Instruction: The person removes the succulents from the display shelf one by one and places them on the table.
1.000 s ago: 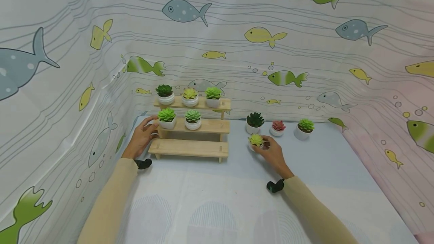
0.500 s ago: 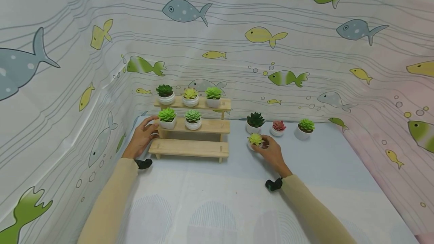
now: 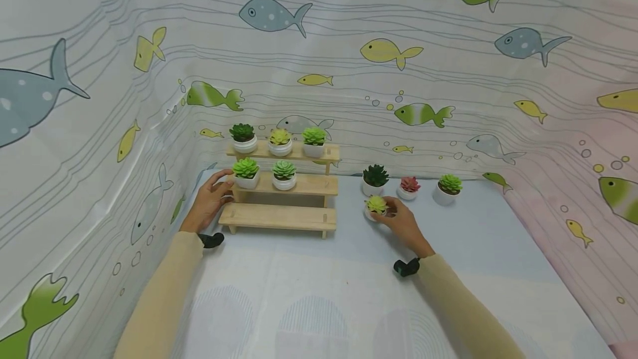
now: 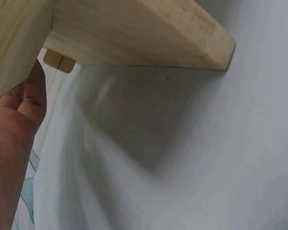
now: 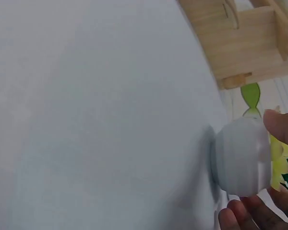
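Observation:
My right hand [image 3: 402, 225] grips a small potted succulent [image 3: 376, 206] with yellow-green leaves, thumb and fingers round its white pot. In the right wrist view that ribbed white pot [image 5: 245, 155] stands close over the tabletop, thumb on one side and fingers on the other. My left hand [image 3: 209, 201] holds the left end of the three-tier wooden plant stand [image 3: 279, 218] at its middle shelf. In the left wrist view the fingers [image 4: 34, 98] curl behind a wooden board [image 4: 19, 43], their tips partly hidden.
Three potted succulents stand on the top shelf, two on the middle one. Right of the stand are a dark green succulent [image 3: 375, 179], a red one [image 3: 408, 188] and a light green one [image 3: 447, 189]. Fish-printed cloth [image 3: 339, 26] hangs behind the table.
My right wrist has shifted slightly, while the yellow-green succulent in its fingers stays in nearly the same spot. The left hand and the stand look unchanged.

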Demonstrator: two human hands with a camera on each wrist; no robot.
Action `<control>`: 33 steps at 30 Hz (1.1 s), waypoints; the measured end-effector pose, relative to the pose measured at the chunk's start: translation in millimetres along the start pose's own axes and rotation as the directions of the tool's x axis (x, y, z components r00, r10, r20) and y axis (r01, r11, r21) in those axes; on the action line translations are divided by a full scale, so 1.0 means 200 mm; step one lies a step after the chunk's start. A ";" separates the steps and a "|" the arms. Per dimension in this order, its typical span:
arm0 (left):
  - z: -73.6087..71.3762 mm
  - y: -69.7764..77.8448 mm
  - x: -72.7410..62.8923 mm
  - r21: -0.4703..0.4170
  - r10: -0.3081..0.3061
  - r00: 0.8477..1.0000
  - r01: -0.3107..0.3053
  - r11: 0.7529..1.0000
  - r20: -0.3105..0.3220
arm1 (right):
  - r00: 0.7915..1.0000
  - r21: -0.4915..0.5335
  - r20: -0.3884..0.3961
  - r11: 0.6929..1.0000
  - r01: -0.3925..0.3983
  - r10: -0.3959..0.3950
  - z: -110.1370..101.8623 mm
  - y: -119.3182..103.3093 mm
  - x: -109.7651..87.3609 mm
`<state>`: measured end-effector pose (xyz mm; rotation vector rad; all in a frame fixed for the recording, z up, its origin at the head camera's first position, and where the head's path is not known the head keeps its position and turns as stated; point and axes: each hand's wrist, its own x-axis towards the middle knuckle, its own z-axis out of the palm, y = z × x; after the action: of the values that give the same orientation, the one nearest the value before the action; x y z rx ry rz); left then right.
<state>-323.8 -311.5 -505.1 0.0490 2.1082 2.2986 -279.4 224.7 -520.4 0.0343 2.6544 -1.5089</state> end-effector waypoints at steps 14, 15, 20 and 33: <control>0.03 0.05 -0.03 -0.006 -0.003 1.000 0.003 1.000 0.001 | 0.988 0.029 -0.023 0.988 0.152 -0.151 -0.14 -0.11 0.00; 0.02 0.03 -0.02 -0.001 0.000 1.000 0.000 1.000 -0.003 | 0.987 0.034 -0.029 0.987 0.157 -0.156 -0.14 -0.12 0.00; 0.00 -0.01 0.01 0.009 0.000 1.000 0.000 1.000 -0.015 | 0.985 0.040 -0.048 0.985 0.168 -0.166 -0.14 -0.17 0.01; 0.04 0.09 -0.06 -0.009 -0.018 1.000 0.018 1.000 -0.002 | 0.971 0.086 -0.032 0.967 0.239 -0.237 -0.08 -0.32 0.01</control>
<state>-312.1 -305.4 -486.7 0.0266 2.0910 2.2986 -286.1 204.6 -457.1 -0.2748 2.6852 -1.7042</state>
